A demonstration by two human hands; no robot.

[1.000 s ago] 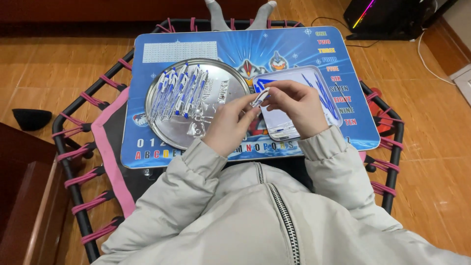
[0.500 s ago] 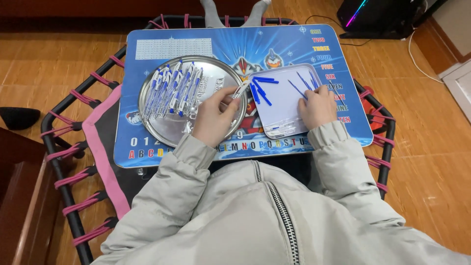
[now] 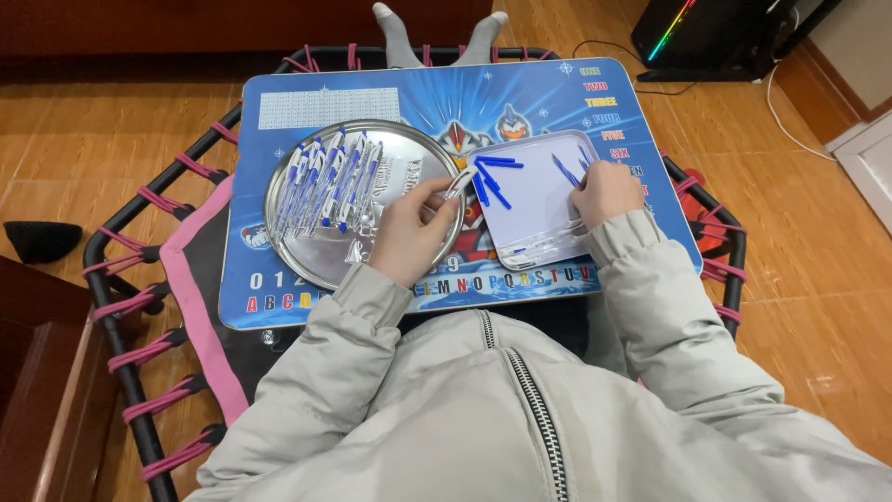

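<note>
At the middle of the blue lap worktop (image 3: pixel 520 88), which rests across a small trampoline frame (image 3: pixel 111 242), I see my left hand (image 3: pixel 413 232) curled shut around a white pen barrel (image 3: pixel 457 183), its tip poking out toward 1 o'clock between the two trays. My right hand (image 3: pixel 606 191) sits at 3 o'clock on the square white tray (image 3: pixel 539 209), fingers bent down over the loose parts there; whether it has actually pinched one I cannot tell. On that tray I count roughly five blue pen caps (image 3: pixel 490 178), plus a few clear pieces along its near edge. At 9 o'clock the round metal tray (image 3: pixel 307 265) carries a row of assembled blue-and-white pens (image 3: pixel 334 177), about a dozen, too tightly packed for an exact count. Judging from this, I'd say most of the pens are already put together, with a handful of caps left to fit.
</note>
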